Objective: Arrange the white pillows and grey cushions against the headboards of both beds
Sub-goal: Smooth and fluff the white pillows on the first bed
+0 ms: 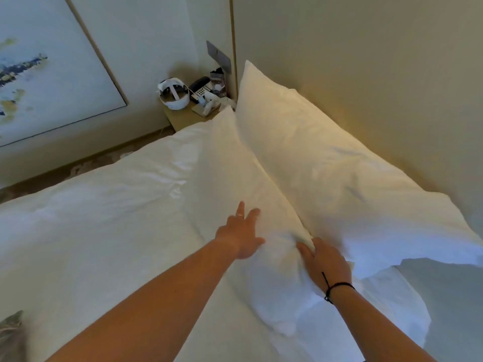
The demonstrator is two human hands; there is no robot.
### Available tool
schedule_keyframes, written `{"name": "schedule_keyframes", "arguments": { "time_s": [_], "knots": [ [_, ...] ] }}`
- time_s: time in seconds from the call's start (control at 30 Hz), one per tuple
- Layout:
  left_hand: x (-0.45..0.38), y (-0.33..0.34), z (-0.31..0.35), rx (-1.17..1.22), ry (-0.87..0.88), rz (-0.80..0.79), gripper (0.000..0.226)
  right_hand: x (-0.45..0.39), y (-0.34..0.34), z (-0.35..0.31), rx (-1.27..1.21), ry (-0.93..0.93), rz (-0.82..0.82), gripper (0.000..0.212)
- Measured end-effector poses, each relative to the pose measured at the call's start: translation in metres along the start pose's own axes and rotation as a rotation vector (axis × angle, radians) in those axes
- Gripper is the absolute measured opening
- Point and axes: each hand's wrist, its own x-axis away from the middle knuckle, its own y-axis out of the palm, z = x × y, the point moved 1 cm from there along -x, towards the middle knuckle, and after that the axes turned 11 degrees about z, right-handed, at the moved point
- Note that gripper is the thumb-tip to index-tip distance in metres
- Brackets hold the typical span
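Note:
One white pillow (326, 163) leans upright against the beige headboard (366, 61). A second white pillow (235, 173) lies in front of it, propped against the first. My left hand (241, 232) rests flat on this front pillow with fingers spread. My right hand (325, 262), with a black cord at the wrist, presses on the same pillow's near end, fingertips tucked into the crease between the two pillows. A grey cushion (10, 333) peeks in at the bottom left corner of the white bed (91, 231).
A bedside table (183, 117) beyond the bed's far end holds a white basket (174, 94), a telephone (200, 87) and small items. A large framed painting (47, 64) hangs on the left wall. More white bedding (444, 296) bulges at the lower right.

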Motion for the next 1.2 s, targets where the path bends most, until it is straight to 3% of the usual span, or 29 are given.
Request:
{"name": "schedule_keyframes", "arguments": {
  "time_s": [0.13, 0.4, 0.53, 0.67, 0.73, 0.9, 1.2],
  "knots": [
    [0.038, 0.074, 0.006, 0.113, -0.035, -0.011, 0.102, 0.004, 0.010, 0.014, 0.022, -0.087, -0.028, 0.050],
    [0.050, 0.078, -0.008, 0.225, -0.020, -0.013, 0.090, 0.024, -0.019, 0.059, 0.157, -0.080, 0.078, 0.069],
    [0.052, 0.073, -0.003, 0.233, -0.028, -0.007, 0.086, 0.041, -0.032, 0.084, 0.193, -0.055, 0.102, 0.065],
    [0.069, 0.075, 0.004, 0.269, 0.023, -0.013, 0.085, 0.057, -0.036, 0.077, 0.168, -0.094, 0.282, 0.046],
    [0.085, 0.076, -0.002, 0.296, 0.047, 0.002, 0.081, 0.070, -0.033, 0.062, 0.194, -0.107, 0.308, 0.047],
    [0.149, 0.088, -0.064, 0.290, -0.062, 0.036, 0.066, 0.126, 0.005, -0.008, 0.251, -0.189, 0.132, 0.060],
    [0.329, 0.134, -0.258, 0.399, -0.592, 0.155, 0.043, 0.271, 0.130, -0.147, 0.013, -0.419, -0.551, 0.047]
  ]
}}
